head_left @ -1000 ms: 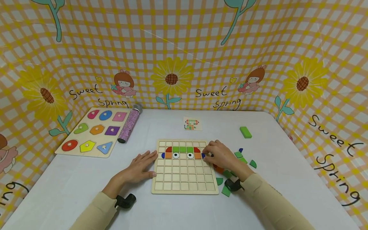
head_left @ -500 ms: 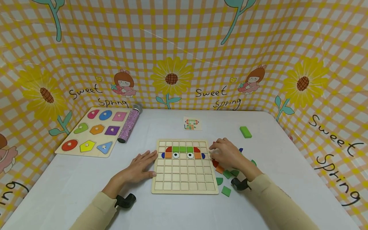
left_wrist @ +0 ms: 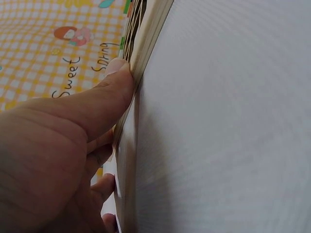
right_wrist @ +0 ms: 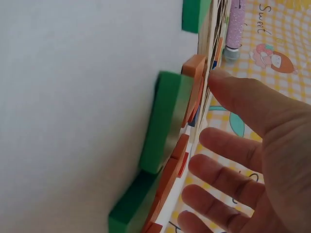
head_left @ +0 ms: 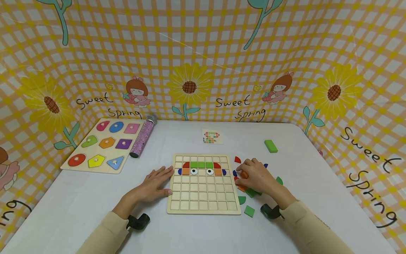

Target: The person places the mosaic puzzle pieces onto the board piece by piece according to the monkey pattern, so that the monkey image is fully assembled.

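A wooden grid board (head_left: 203, 201) lies on the table, with red, green, orange and blue pieces and two eye discs (head_left: 194, 171) in its upper rows. My left hand (head_left: 154, 185) rests at the board's left edge, fingers spread; in the left wrist view its thumb (left_wrist: 109, 92) touches the board's side. Beyond the right edge, my right hand (head_left: 257, 175) is low over a cluster of loose pieces, with an orange piece (head_left: 244, 174) showing between thumb and fingers. In the right wrist view its fingers (right_wrist: 226, 174) are apart and loosely bent beside green (right_wrist: 163, 121) and orange pieces, gripping none.
A pattern card (head_left: 213, 136) lies behind the board. To the left are a knobbed shape puzzle (head_left: 104, 155) and a glittery pink microphone (head_left: 143, 137). At the back right lies a green block (head_left: 271, 146); a green square (head_left: 249, 211) is near the board's lower right corner.
My right hand has left the blue piece at the board's right side and moved right, over the loose pieces. A red piece beside the board has come into view. The left hand is still.
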A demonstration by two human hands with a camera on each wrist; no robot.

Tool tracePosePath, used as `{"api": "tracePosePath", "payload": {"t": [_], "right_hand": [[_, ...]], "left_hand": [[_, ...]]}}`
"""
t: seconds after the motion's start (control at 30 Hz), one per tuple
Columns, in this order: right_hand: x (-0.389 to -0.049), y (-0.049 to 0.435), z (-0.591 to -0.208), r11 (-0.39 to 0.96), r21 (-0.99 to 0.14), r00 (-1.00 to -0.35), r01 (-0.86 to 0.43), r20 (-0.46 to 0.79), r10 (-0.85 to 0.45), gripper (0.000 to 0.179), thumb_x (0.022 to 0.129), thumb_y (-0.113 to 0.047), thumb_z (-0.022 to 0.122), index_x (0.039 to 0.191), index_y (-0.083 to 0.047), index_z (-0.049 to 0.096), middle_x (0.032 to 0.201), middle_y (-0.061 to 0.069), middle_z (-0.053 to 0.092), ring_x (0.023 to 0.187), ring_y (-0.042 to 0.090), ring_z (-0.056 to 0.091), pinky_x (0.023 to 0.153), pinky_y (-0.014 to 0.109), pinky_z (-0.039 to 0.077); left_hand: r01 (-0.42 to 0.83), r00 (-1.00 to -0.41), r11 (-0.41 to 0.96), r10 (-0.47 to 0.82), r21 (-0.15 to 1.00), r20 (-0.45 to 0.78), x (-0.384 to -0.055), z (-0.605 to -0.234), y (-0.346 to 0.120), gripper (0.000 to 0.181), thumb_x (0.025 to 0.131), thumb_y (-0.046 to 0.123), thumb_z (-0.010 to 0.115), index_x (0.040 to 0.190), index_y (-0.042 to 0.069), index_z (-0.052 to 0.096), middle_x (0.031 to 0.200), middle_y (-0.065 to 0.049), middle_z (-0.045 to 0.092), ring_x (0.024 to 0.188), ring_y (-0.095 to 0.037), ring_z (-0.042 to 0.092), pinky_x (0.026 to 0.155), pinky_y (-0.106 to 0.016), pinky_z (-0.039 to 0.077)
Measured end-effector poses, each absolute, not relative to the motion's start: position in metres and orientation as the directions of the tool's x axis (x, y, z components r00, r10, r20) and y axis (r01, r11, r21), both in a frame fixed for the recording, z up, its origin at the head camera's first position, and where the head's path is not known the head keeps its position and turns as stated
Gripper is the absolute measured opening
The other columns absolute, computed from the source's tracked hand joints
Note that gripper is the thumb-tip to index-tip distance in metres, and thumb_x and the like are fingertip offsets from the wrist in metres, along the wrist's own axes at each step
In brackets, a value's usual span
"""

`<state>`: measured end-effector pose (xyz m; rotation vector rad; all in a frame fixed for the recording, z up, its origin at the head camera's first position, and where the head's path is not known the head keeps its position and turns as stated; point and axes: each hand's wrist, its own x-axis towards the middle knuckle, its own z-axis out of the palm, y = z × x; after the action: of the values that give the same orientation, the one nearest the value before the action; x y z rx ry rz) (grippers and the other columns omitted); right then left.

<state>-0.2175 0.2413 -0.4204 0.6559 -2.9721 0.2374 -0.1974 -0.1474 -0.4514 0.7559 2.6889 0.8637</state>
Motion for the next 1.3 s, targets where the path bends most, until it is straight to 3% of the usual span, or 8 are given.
{"api": "tracePosePath", "payload": {"t": [0.27,0.67,0.83,1.3], "right_hand": [[-0.217,0.243,-0.423,0.905,-0.123,-0.912,-0.408,0.112,-0.396,0.042,0.073,-0.043,0.078,0.101,-0.012,0.069,0.102,0.007,0.061,0.094,0.026,0.049,0.077,0.04,0.044],[-0.22,0.252,-0.422,0.896,-0.147,-0.907,-0.419,0.116,-0.405,0.024,0.075,-0.03,0.078,0.095,-0.016,0.073,0.097,0.003,0.061,0.092,0.021,0.046,0.075,0.035,0.041],[-0.221,0.254,-0.421,0.882,-0.158,-0.896,-0.444,0.098,-0.433,0.021,0.077,-0.028,0.077,0.095,-0.018,0.074,0.098,0.002,0.061,0.092,0.02,0.045,0.077,0.034,0.041],[-0.224,0.257,-0.413,0.821,-0.054,-0.823,-0.568,0.063,-0.565,0.021,0.077,-0.031,0.077,0.096,-0.022,0.075,0.099,-0.001,0.062,0.092,0.017,0.044,0.075,0.03,0.04]], "left_hand": [[0.415,-0.841,0.697,0.539,0.586,-0.045,-0.198,-0.452,-0.148,0.073,0.09,0.033,0.061,0.149,0.006,0.027,0.158,-0.011,0.021,0.146,-0.038,0.01,0.117,-0.061,0.003],[0.425,-0.838,0.695,0.544,0.58,-0.037,-0.198,-0.453,-0.148,0.073,0.09,0.034,0.061,0.149,0.006,0.027,0.158,-0.011,0.021,0.146,-0.039,0.011,0.117,-0.061,0.004],[0.431,-0.838,0.698,0.544,0.572,-0.032,-0.199,-0.454,-0.148,0.073,0.09,0.034,0.061,0.149,0.006,0.027,0.158,-0.011,0.022,0.146,-0.039,0.011,0.117,-0.061,0.004],[0.42,-0.841,0.696,0.539,0.582,-0.038,-0.199,-0.454,-0.148,0.073,0.09,0.035,0.061,0.149,0.006,0.027,0.158,-0.011,0.021,0.147,-0.038,0.011,0.117,-0.061,0.003]]}}
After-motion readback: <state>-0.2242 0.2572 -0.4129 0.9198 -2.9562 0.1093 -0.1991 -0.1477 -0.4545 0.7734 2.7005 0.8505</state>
